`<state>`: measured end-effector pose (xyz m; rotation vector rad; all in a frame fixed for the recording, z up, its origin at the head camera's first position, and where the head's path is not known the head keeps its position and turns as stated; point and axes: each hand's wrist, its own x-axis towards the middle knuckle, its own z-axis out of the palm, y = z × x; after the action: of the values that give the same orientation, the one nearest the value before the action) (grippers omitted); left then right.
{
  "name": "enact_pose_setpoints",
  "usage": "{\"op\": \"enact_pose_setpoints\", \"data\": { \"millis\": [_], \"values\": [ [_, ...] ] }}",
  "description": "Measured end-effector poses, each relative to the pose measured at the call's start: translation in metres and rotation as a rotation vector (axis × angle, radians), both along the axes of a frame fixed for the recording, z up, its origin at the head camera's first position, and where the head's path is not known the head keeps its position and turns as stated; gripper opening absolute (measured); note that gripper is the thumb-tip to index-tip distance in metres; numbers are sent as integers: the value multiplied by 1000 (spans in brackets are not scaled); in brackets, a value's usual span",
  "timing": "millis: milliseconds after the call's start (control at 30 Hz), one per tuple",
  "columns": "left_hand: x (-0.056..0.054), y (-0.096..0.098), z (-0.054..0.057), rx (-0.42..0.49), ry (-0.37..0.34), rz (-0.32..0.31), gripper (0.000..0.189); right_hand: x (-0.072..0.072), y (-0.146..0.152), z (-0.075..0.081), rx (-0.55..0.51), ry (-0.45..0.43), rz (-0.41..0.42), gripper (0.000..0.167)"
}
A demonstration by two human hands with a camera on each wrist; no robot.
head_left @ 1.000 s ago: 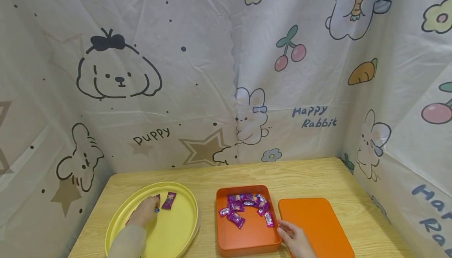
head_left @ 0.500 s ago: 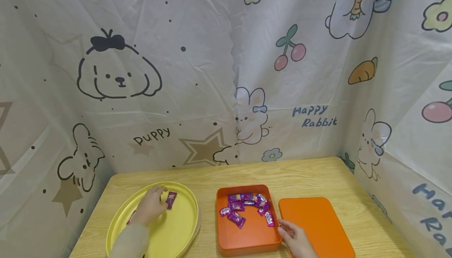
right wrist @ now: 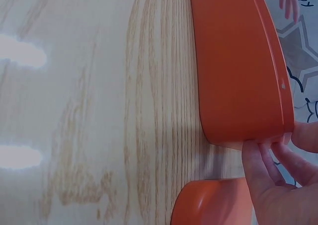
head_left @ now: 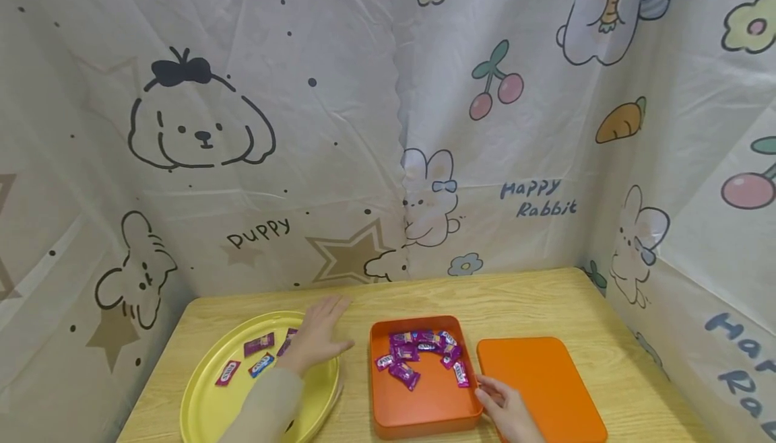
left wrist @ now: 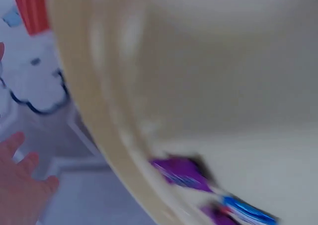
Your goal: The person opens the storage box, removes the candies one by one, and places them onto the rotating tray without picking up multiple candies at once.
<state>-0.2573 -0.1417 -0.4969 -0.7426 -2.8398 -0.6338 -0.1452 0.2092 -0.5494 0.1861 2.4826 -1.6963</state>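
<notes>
My left hand is above the far right rim of a round yellow tray, its fingers spread and holding nothing. Purple wrapped candies, a blue one and a pinkish-red one lie on the tray; the hand partly covers another purple candy. In the blurred left wrist view, purple and blue candies lie inside the rim. My right hand grips the right wall of an orange box, fingers outside and thumb at the rim. Several purple candies are in the box.
Right of the box, an orange lid lies flat on the wooden table, partly under the right forearm. Printed fabric hangs behind the table and along both sides.
My left hand has lifted from the candies on the tray and moved right and away, fingers spreading, uncovering purple and blue candies. The right hand stays on the box.
</notes>
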Motion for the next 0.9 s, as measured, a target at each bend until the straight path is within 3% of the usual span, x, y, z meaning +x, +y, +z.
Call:
{"op": "enact_pose_setpoints", "data": {
  "millis": [367,567,733,900],
  "values": [
    [1,69,9,-165,-67,-195,73,1,-1,1,-18,18,17,46],
    [3,101,10,-248,-217,-290,65,0,-1,1,-3,20,5,44],
    [4,121,9,-321,-345,-273,48,0,-2,1,2,3,-12,43],
    [5,134,-2,-303,-436,-218,28,0,-2,0,-2,-3,-17,42]
  ]
}}
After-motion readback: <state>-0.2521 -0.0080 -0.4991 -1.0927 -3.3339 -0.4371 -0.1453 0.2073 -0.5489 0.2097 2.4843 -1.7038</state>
